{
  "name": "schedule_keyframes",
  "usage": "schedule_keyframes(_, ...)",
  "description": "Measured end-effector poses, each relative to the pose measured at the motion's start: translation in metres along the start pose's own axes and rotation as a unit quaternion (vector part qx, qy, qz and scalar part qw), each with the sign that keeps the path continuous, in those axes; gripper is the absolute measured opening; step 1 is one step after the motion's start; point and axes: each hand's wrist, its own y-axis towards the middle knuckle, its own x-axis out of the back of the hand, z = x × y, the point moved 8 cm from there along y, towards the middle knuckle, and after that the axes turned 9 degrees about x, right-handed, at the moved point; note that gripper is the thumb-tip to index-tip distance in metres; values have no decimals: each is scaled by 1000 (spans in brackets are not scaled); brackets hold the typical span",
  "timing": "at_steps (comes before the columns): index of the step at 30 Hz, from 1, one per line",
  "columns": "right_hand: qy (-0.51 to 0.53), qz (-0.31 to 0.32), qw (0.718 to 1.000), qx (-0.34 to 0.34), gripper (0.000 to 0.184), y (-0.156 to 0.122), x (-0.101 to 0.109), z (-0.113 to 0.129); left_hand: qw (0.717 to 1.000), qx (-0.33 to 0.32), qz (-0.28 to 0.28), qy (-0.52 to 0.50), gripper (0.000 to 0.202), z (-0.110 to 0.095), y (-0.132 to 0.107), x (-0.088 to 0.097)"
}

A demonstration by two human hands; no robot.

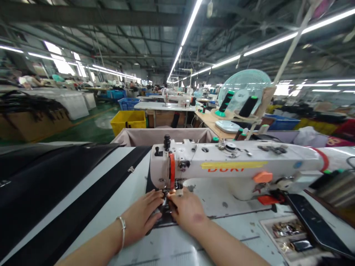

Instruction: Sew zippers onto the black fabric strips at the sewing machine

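Note:
A white sewing machine (235, 166) stands on the pale table (130, 192). Both my hands sit right under its needle head. My left hand (141, 216), with a bracelet on the wrist, lies flat with fingers stretched onto a black strap (83, 210) that runs from the needle toward the near left. My right hand (187, 208) presses beside the presser foot, its fingers pinched close at the needle; what they pinch is hidden.
Wide black material (41, 184) covers the table's left. A tray of small metal parts (291, 236) and a dark phone (313, 221) lie at the right. Behind stand thread cones (246, 107), a fan (244, 88), a yellow bin (129, 122) and other workstations.

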Motion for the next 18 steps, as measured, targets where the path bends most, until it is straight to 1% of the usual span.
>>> schedule_keyframes(2,4,-5,1000,-3,29,-1,1,1,1000,-12,-21,13,34,2,-3,-1)
schedule_keyframes(5,16,-9,1000,-7,41,-5,1,4,998,-23,-47,31,37,4,-8,-2)
schedule_keyframes(7,22,-9,1000,-9,44,-6,-1,7,997,-30,-56,46,37,3,-9,-3)
schedule_keyframes(10,27,-8,999,-16,47,-3,-7,8,996,-23,-49,71,40,0,-4,-7)
schedule_keyframes(12,28,-8,999,-26,49,-1,-8,6,997,-3,-28,77,42,2,-1,-8)
schedule_keyframes(13,30,-8,999,-31,50,-1,-8,4,997,8,-9,73,43,6,-1,-9)
schedule_keyframes(15,37,-13,999,-31,51,-7,-2,1,996,42,40,67,48,25,-7,-8)
schedule_keyframes(16,41,-18,999,-29,49,-13,1,0,992,82,58,77,50,42,-13,-5)
schedule_keyframes(17,45,-25,998,-27,46,-20,4,0,983,142,67,97,53,64,-22,0)
schedule_keyframes(18,49,-31,998,-26,43,-27,6,1,967,212,65,128,56,87,-34,8)
